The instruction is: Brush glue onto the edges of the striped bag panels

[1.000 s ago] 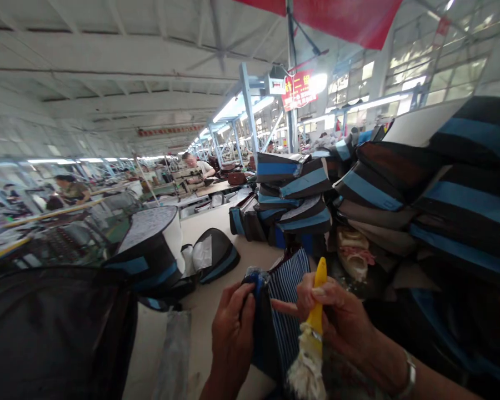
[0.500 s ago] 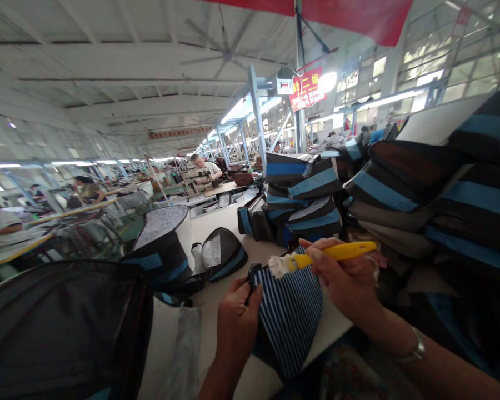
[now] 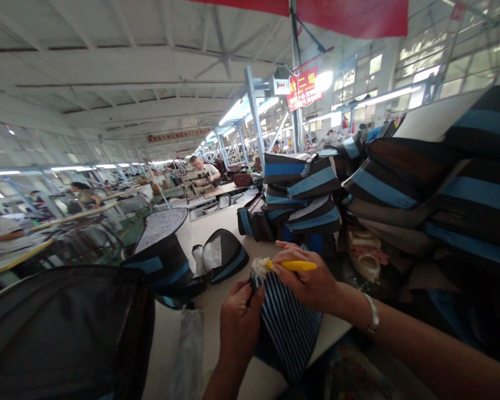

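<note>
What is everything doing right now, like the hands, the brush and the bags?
Left hand: pinching the top corner of the striped fabric.
Right hand: gripping the brush.
Yellow-handled brush: bristles pressed against the fabric's corner.
Striped fabric piece: resting on the table, corner lifted.
Black-and-blue bags: stacked in piles.

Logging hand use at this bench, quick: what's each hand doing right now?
Left hand: closed, gripping the top of a blue-and-white striped fabric piece.
Right hand: closed, holding a yellow-handled white-bristled brush.
</note>
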`<state>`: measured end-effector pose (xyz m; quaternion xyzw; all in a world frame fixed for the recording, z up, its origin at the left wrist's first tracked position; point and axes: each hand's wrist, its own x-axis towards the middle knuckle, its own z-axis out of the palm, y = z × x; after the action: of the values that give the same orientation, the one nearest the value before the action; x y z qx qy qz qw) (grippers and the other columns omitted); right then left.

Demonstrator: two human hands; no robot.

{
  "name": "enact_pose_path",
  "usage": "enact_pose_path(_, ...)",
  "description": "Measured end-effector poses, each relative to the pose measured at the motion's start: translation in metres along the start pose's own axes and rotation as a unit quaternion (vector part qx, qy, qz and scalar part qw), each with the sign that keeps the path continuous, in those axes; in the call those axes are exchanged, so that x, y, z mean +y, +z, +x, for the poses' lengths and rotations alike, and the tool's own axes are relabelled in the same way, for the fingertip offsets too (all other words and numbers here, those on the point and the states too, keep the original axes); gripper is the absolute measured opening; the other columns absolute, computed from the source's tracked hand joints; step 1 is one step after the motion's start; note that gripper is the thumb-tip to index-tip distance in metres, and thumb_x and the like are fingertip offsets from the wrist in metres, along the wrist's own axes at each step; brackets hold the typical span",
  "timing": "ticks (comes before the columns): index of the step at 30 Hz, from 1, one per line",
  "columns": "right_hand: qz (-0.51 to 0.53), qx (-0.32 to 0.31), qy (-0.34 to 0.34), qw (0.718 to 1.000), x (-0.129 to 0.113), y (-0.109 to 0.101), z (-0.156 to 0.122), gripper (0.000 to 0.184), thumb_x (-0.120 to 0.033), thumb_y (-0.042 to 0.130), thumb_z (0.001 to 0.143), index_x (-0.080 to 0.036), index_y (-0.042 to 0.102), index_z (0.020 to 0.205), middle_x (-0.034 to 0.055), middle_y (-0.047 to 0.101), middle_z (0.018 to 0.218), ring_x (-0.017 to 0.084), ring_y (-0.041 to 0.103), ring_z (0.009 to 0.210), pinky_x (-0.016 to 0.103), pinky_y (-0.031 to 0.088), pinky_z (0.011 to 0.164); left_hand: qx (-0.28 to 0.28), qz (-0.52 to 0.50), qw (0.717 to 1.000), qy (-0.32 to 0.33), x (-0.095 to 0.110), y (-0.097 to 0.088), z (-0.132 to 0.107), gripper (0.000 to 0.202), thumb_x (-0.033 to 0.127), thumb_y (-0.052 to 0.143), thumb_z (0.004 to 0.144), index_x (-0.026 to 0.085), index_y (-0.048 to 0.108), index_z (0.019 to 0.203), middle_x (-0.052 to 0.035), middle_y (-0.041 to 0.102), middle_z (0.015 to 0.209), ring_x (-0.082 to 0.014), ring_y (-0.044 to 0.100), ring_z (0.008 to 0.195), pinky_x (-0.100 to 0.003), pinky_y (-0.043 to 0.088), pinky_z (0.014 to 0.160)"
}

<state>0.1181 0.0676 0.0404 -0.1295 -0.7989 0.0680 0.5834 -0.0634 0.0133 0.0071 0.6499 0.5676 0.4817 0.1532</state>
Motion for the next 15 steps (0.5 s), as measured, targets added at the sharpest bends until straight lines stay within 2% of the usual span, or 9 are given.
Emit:
enact_pose_path(3, -0.001, 0.042, 0.022, 0.999, -0.003, 0.002, 0.000, 0.015, -0.012, 0.052, 0.092, -0.022, 0.060, 0.099, 0.0020, 0.067, 0.085, 0.019, 0.066, 0.083, 0.047, 0.047, 0.103, -0.004, 0.009, 1.000, 0.010, -0.003, 0.000, -0.001, 0.024, 0.033, 0.056, 0.089, 0.020, 0.075, 0.094, -0.0075, 0.071, 0.105, -0.0215, 0.067, 0.101, -0.033, 0.053, 0.090)
enact_pose_path(6, 0.008, 0.004, 0.004, 1.000, 0.000, -0.001, -0.001, 0.014, -0.013, 0.054, 0.092, -0.021, 0.060, 0.101, 0.0021, 0.068, 0.087, 0.018, 0.065, 0.080, 0.047, 0.047, 0.102, -0.027, 0.012, 0.998, 0.054, -0.008, -0.003, -0.002, 0.025, 0.033, 0.055, 0.089, 0.021, 0.074, 0.098, -0.0082, 0.070, 0.114, -0.0213, 0.065, 0.108, -0.034, 0.051, 0.097)
enact_pose_path(8, -0.012, 0.006, 0.024, 1.000, 0.004, -0.011, -0.003, 0.013, -0.014, 0.054, 0.093, -0.021, 0.062, 0.100, 0.0030, 0.069, 0.089, 0.020, 0.065, 0.083, 0.048, 0.047, 0.102, -0.036, 0.030, 0.996, 0.075, -0.013, -0.012, 0.001, 0.026, 0.035, 0.055, 0.089, 0.021, 0.074, 0.100, -0.0080, 0.070, 0.117, -0.0214, 0.065, 0.109, -0.035, 0.051, 0.098)
enact_pose_path(10, -0.020, 0.083, 0.105, 0.991, 0.005, -0.028, -0.008, 0.010, -0.018, 0.055, 0.093, -0.021, 0.065, 0.097, 0.0040, 0.068, 0.089, 0.022, 0.065, 0.089, 0.045, 0.049, 0.096, -0.036, 0.052, 0.994, 0.086, -0.023, -0.023, 0.013, 0.027, 0.038, 0.055, 0.089, 0.021, 0.074, 0.099, -0.0075, 0.069, 0.119, -0.0217, 0.066, 0.108, -0.036, 0.051, 0.099)
enact_pose_path(12, 0.023, 0.180, 0.204, 0.962, 0.003, -0.047, -0.014, 0.008, -0.025, 0.059, 0.094, -0.022, 0.066, 0.095, 0.0032, 0.066, 0.083, 0.019, 0.064, 0.077, 0.035, 0.056, 0.077, -0.041, 0.068, 0.993, 0.090, -0.039, -0.031, 0.033, 0.029, 0.041, 0.055, 0.088, 0.021, 0.074, 0.097, -0.0069, 0.068, 0.121, -0.0222, 0.065, 0.109, -0.038, 0.049, 0.102)
enact_pose_path(14, 0.094, 0.261, 0.279, 0.920, -0.003, -0.064, -0.023, 0.009, -0.030, 0.064, 0.092, -0.022, 0.067, 0.093, 0.0016, 0.064, 0.077, 0.013, 0.057, 0.058, 0.024, 0.050, 0.053, -0.046, 0.089, 0.992, 0.072, -0.062, -0.032, 0.058, 0.030, 0.043, 0.055, 0.086, 0.022, 0.074, 0.096, -0.0054, 0.067, 0.123, -0.0227, 0.061, 0.115, -0.039, 0.043, 0.107)
enact_pose_path(15, 0.127, 0.290, 0.308, 0.897, -0.006, -0.070, -0.028, 0.010, -0.031, 0.066, 0.090, -0.021, 0.068, 0.093, 0.0014, 0.064, 0.077, 0.011, 0.053, 0.053, 0.021, 0.045, 0.046, -0.041, 0.102, 0.992, 0.052, -0.076, -0.029, 0.070, 0.029, 0.042, 0.056, 0.085, 0.022, 0.073, 0.096, -0.0049, 0.067, 0.123, -0.0232, 0.059, 0.118, -0.039, 0.041, 0.109)
